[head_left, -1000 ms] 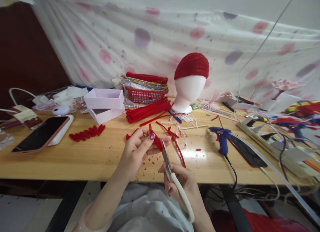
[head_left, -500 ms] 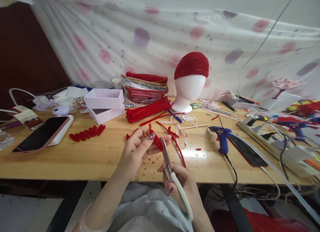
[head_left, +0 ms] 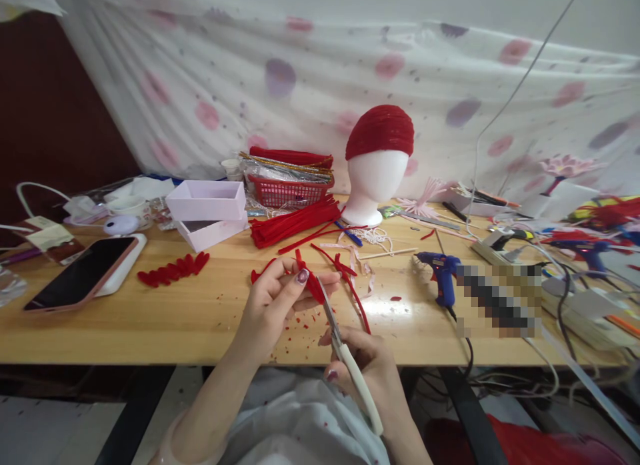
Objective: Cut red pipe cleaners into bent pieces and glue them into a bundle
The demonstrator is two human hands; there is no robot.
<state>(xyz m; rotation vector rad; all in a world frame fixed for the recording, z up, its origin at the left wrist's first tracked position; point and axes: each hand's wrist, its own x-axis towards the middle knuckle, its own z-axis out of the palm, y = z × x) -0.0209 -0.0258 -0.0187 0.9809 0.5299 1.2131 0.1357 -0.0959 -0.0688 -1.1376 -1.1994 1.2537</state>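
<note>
- Pinching the red fuzzy piece (head_left: 314, 289) above the bench's (head_left: 200, 331) near edge, my left fingers (head_left: 290, 295) probably hold it steady against the blades.
- My right fingers (head_left: 361, 339) grip the scissors (head_left: 356, 378), tips at that piece.
- A loose red strip (head_left: 361, 306) lies just beyond, possibly in the way.
- Towards the far edge: red bundle (head_left: 293, 223), foam head (head_left: 376, 178); rightward, a glue gun (head_left: 444, 281).

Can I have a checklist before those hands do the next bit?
Left hand holds the red fuzzy piece: ok, pinched in it.
Right hand holds the scissors: ok, by the pale handle.
Blades well away from the left hand's fingers: not ok, they look very close.
Blue glue gun apart from both hands: ok.
Glue gun cool: cannot tell.
Table free of red scraps: not ok, bits lie around.
</note>
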